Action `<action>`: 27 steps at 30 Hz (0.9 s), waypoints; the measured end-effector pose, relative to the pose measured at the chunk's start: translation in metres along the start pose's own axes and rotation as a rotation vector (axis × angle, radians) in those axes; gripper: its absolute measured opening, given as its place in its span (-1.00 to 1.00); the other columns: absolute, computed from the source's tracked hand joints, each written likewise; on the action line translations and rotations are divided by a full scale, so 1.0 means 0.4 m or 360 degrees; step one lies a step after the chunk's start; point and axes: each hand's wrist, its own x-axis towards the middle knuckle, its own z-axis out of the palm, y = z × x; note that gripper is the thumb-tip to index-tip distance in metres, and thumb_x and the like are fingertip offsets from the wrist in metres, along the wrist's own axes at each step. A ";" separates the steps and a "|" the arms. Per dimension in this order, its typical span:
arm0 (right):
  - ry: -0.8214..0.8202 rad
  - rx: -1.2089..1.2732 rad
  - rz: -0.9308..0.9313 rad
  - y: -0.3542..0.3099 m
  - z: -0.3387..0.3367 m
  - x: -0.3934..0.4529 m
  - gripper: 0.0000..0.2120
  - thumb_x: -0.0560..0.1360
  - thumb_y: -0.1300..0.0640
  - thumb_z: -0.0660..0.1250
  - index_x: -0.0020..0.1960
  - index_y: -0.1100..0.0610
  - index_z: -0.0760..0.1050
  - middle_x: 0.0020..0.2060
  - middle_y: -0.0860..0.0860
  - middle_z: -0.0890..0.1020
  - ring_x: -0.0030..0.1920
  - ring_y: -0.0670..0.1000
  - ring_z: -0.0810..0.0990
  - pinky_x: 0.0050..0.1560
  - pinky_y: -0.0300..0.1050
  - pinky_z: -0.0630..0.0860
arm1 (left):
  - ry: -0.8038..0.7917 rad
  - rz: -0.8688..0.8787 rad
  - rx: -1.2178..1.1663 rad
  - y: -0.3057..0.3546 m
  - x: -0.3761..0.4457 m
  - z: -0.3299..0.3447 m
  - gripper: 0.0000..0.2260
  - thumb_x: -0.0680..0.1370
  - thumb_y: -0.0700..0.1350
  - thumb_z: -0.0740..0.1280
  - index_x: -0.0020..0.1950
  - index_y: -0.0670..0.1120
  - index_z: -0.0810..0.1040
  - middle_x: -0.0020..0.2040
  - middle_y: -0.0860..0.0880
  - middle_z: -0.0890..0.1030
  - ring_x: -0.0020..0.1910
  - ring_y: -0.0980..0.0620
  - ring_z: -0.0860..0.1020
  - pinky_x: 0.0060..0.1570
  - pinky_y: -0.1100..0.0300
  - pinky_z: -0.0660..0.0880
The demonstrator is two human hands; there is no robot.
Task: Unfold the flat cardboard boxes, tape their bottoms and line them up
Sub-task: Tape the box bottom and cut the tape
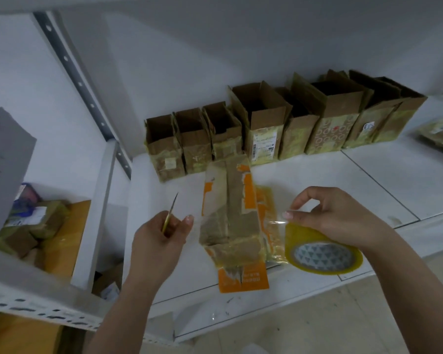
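Item one: your left hand (pixel 161 232) grips a slim blade, probably scissors (pixel 169 215), tip up. Item two: the orange-printed box (pixel 232 221) lies on the white shelf (pixel 384 180), clear tape (pixel 274 226) stretched over it. Item three: your right hand (pixel 335 215) pinches that tape above the yellow tape roll (pixel 322 254). Behind: a row of opened boxes (pixel 279 123) along the wall.
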 end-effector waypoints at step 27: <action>-0.0167 -0.0163 0.0174 0.102 0.126 0.069 -0.64 0.28 -0.36 0.41 -0.13 -0.10 0.58 -0.08 -0.12 0.65 -0.08 -0.06 0.64 0.09 0.10 0.57 | -0.0529 -0.0688 -0.1035 -0.102 -0.079 0.162 -0.63 0.38 0.19 0.34 -0.36 -0.10 0.43 -0.47 0.01 0.33 -0.50 0.09 0.20 -0.49 0.23 0.15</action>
